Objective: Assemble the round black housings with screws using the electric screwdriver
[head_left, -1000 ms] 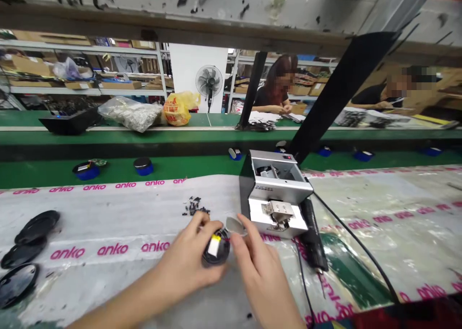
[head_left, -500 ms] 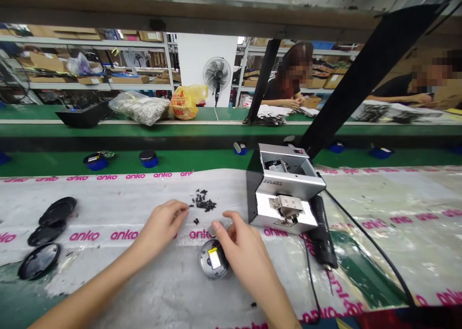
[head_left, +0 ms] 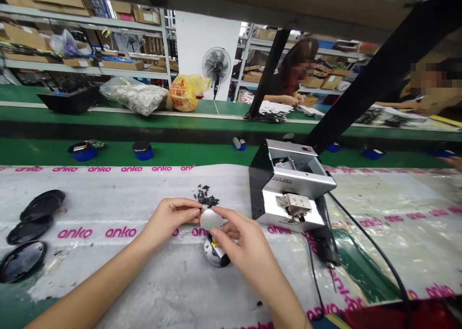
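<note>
My left hand (head_left: pixel 169 219) and my right hand (head_left: pixel 241 242) meet over the table, both pinching a small round silvery disc (head_left: pixel 211 218) by its edges. Just under them a round black and silver housing (head_left: pixel 214 253) with a yellow and white part inside lies on the plastic sheet. A little heap of tiny black parts (head_left: pixel 204 197) sits just beyond my fingers.
A silver box machine (head_left: pixel 290 187) stands to the right, with a black electric screwdriver (head_left: pixel 327 235) and its cable beside it. Three black round covers (head_left: pixel 31 230) lie far left. Blue pucks (head_left: pixel 142 151) ride the green conveyor. Two people work at the bench behind.
My left hand let go of the round housing, reached toward the small black parts, then came back to the right hand. The right hand lifted the silvery disc, and both now pinch it.
</note>
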A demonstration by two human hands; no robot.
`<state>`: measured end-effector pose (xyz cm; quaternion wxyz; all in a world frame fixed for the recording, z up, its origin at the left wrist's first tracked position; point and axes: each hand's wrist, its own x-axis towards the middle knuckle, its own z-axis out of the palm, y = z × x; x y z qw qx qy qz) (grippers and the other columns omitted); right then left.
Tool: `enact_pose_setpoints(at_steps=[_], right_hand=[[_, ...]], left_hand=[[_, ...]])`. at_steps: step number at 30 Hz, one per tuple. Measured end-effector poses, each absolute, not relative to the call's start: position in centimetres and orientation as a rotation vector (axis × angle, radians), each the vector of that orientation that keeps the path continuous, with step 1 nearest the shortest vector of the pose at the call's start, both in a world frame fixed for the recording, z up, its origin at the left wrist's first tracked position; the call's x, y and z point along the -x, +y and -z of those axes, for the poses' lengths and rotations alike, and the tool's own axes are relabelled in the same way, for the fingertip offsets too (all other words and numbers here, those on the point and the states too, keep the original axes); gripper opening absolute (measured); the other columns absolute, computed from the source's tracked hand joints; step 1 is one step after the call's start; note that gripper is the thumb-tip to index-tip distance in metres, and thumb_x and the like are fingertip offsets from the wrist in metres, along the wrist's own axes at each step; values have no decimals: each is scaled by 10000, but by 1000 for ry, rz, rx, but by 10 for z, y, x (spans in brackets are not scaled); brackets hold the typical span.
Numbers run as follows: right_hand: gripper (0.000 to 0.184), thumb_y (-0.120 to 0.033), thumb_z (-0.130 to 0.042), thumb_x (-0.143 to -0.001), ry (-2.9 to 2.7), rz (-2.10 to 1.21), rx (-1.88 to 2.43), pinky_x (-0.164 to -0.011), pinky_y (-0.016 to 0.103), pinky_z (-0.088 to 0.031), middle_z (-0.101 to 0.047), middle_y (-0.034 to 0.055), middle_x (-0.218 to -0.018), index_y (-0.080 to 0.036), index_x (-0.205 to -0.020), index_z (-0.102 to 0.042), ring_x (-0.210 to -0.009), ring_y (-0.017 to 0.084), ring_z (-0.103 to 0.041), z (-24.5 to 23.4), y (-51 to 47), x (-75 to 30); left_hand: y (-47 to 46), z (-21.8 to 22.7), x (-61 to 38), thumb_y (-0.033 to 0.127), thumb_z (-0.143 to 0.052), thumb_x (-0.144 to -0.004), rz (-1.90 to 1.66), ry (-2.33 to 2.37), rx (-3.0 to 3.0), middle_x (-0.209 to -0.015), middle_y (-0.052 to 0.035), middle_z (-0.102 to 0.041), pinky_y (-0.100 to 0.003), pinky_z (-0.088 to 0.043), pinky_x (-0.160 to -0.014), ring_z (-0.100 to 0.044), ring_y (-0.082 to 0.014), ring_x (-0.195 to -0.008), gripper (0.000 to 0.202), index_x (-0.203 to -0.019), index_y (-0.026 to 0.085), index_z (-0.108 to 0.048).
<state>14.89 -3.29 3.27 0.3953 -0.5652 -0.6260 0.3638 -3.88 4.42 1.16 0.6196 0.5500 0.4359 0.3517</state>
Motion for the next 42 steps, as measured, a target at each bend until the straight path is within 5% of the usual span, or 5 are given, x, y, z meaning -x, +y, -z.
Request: enact_pose_setpoints(at_steps=[4, 23, 42], right_hand=[[305, -262, -579, -913, -1432, -1007, 1322, -693, 276, -590, -608, 83, -1184, -231, -1209, -643, -762, 139, -665, -24, -35, -146], [302, -241, -586, -929, -1404, -1050, 1218, -695, 260, -551, -599, 48, -1175, -319, -1210, -664, -779, 124, -627, -15, -39, -148], [339, -126, -500, -939, -1848, -608, 1333, -695, 245, -535, -604, 50, -1143, -230, -1238, -622, -725, 106, -589, -32, -44, -143]], left_hand=[[45, -7, 40, 322, -853, -653, -839, 922, -1068, -779, -57, -789, -303, -608, -737, -733, -175, -702, 237, -807, 158, -781], [46, -3, 41, 248, -913, -577, -823, 784, -971, -675, -55, -774, -227, -585, -632, -705, -140, -607, 200, -723, 159, -809], [43, -10, 49, 184, -853, -692, -758, 734, -1098, -713, -38, -776, -210, -591, -661, -724, -131, -636, 179, -834, 125, -762]])
